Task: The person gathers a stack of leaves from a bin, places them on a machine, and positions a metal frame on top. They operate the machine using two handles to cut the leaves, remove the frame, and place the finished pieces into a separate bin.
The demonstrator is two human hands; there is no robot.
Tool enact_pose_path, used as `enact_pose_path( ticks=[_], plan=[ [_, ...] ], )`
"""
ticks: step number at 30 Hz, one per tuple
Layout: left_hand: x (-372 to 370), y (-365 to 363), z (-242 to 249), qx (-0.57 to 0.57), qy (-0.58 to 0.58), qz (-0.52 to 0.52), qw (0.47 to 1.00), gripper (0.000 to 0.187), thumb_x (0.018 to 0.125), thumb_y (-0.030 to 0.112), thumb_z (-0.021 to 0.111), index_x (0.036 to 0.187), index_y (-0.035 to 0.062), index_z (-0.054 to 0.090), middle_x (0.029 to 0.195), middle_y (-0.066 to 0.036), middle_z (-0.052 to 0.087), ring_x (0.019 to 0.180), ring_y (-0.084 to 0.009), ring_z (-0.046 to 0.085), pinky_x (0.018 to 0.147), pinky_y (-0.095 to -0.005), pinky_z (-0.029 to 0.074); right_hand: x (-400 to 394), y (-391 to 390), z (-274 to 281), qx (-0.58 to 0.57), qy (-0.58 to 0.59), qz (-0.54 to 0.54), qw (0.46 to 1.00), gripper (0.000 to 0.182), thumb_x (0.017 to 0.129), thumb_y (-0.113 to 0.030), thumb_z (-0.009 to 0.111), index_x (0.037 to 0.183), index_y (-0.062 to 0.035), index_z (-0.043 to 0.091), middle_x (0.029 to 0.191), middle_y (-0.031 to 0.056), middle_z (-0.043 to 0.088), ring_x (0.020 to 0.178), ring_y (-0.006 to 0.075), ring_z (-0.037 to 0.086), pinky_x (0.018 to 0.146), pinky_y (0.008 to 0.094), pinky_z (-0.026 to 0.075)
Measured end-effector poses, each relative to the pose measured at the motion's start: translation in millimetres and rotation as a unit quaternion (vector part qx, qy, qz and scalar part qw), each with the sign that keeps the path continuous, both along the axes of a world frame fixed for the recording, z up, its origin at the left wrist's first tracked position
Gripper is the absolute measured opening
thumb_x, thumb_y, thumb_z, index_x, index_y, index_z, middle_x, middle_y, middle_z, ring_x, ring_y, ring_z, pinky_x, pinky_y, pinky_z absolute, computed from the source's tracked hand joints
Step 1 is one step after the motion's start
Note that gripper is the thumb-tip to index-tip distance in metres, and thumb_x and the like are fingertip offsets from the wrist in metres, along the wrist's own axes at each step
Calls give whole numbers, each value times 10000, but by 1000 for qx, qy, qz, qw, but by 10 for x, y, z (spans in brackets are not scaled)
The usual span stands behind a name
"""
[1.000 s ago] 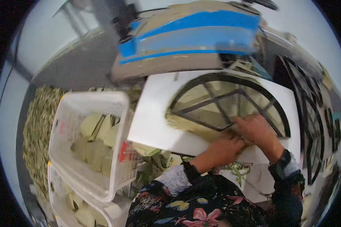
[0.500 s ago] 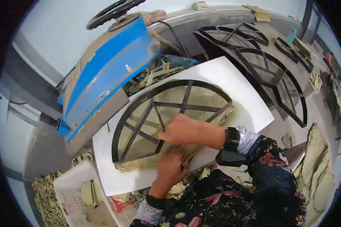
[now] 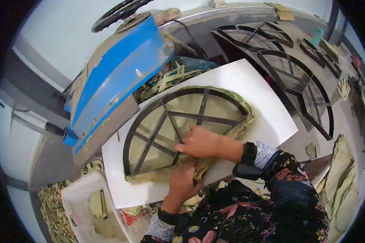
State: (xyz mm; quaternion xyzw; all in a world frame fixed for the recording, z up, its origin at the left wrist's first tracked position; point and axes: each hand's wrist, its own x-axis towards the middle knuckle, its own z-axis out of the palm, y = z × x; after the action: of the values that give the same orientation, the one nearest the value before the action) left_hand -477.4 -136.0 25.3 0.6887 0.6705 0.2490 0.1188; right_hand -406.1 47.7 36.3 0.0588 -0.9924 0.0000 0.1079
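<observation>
A black semicircular metal cutting die point(image 3: 200, 106) with crossing bars lies on a stack of pale green, leaf-like sheets point(image 3: 152, 176). The ragged edges of the stack stick out around the die. Beneath them is a white board point(image 3: 267, 106). My right hand point(image 3: 202, 141) is closed on one of the die's inner bars near its straight side, the fingertips partly hidden. Just below it, my left hand point(image 3: 181, 180) is at the stack's near edge, fingers over the top and thumb at the side. Its fingertips are partly covered.
A blue machine point(image 3: 121, 73) with a black handwheel point(image 3: 119, 15) stands at the left. More black dies point(image 3: 298, 87) lie at the back right. A white plastic basket point(image 3: 85, 190) holds leaf pieces at lower left. Large dried sheets point(image 3: 338, 178) lie at the right.
The view has shifted slightly. The die lies lower and closer onto the stack, with more sheet edge showing beyond its curved rim at the upper right. Both hands stay near its straight side.
</observation>
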Motion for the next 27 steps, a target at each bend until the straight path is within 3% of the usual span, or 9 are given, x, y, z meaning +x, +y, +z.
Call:
enact_pose_path(
  ticks=[4, 6, 9, 12, 16, 17, 20, 25, 27],
  plan=[
    [1, 35, 102, -30, -21, 33, 999, 623, 655, 183, 712, 1184, -20, 454, 1179, -222, 521, 1095, -374, 508, 941, -433, 412, 48, 33, 138, 26, -20, 21, 999, 211, 745, -192, 557, 951, -148, 541, 653, 17, 556, 660, 236, 606, 665, 370, 441],
    [0, -6, 30, 59, -17, -2, 998, 608, 698, 176, 690, 1219, -21, 446, 1199, -216, 515, 1111, -375, 494, 952, -422, 399, 74, 45, 134, -18, 80, 29, 996, 155, 789, -162, 524, 930, -103, 549, 815, 87, 611, 783, 276, 621, 692, 392, 473],
    [35, -175, 41, 60, -81, 33, 994, 580, 735, 154, 663, 1239, -27, 440, 1228, -208, 504, 1131, -367, 480, 971, -415, 379, 144, -55, 239, -57, 165, 22, 984, 220, 792, -193, 558, 986, -90, 565, 898, 108, 596, 855, 285, 600, 743, 390, 473],
    [74, -493, -7, 88, -121, 66, 987, 549, 757, 151, 655, 1238, -17, 451, 1240, -209, 498, 1128, -368, 482, 963, -410, 386, 324, -328, 340, -115, 108, 22, 987, 311, 771, -217, 629, 1050, -89, 579, 926, 112, 579, 795, 287, 588, 705, 409, 468],
    [186, -763, -215, 191, -162, 117, 961, 378, 761, 57, 627, 1125, 25, 527, 1059, -182, 589, 941, -371, 568, 794, -418, 471, 423, -592, 443, -130, -24, -53, 990, 322, 793, -264, 627, 1062, -92, 588, 918, 121, 592, 812, 317, 584, 704, 416, 469],
    [218, -787, -200, 177, -147, 109, 967, 310, 758, 13, 607, 1060, 32, 543, 920, -162, 618, 802, -353, 600, 711, -413, 487, 413, -602, 498, -143, -46, -74, 986, 328, 803, -308, 608, 1049, -91, 586, 899, 125, 600, 837, 317, 589, 708, 415, 481],
    [318, -792, -327, 119, -141, 62, 981, 266, 772, 27, 601, 1034, 30, 560, 855, -168, 621, 741, -349, 613, 669, -406, 494, 360, -682, 590, -121, -73, -79, 987, 334, 818, -364, 583, 1001, -84, 588, 861, 125, 608, 862, 310, 599, 702, 411, 496],
    [463, -763, -353, 147, -256, 109, 949, 191, 805, 64, 585, 989, 18, 585, 842, -175, 630, 747, -354, 622, 656, -389, 498, 292, -709, 477, -40, -105, -48, 993, 311, 819, -371, 584, 878, -66, 590, 826, 122, 604, 847, 291, 609, 669, 402, 506],
    [471, -784, -350, 132, -295, 136, 936, 171, 815, 76, 578, 973, 12, 591, 852, -178, 632, 768, -357, 622, 666, -384, 499, 251, -708, 511, -19, -148, -131, 980, 228, 795, -308, 619, 835, -85, 603, 771, 103, 575, 781, 275, 595, 609, 383, 485]
  ],
)
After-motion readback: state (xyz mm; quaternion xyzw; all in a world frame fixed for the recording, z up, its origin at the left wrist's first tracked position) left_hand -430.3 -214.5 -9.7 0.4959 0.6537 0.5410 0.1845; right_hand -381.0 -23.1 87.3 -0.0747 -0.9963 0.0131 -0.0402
